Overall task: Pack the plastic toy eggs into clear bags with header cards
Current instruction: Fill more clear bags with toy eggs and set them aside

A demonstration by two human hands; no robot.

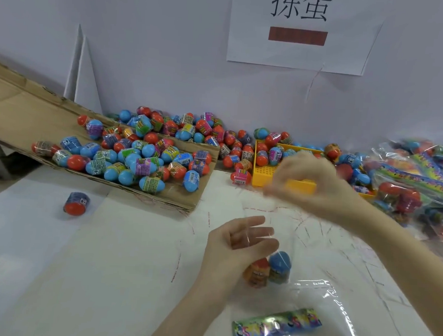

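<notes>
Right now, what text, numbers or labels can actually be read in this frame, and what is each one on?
"拣蛋": large black characters on the white paper sign taped to the wall.
Red bar under them: any print on it is blurred out, unreadable.
"6" or "9": a numeral on the wrap of the lone egg and on several eggs on the cardboard; orientation unclear.
Egg wrap barcodes and fine print: too small.
Header card: colourful lettering, too blurred.

Left hand (pixel 237 243), fingers loosely spread, sits at the mouth of a clear bag (pixel 311 301) on the white table (pixel 107 264). Two eggs (pixel 269 270) lie inside the bag, the header card (pixel 276 325) at its near end. Right hand (pixel 314 183), blurred, is raised over the yellow tray (pixel 264 170). Loose eggs (pixel 139 153) are heaped on cardboard (pixel 26 106), one stray egg (pixel 76 203) apart on the table. Packed bags (pixel 420 178) are piled far right.
</notes>
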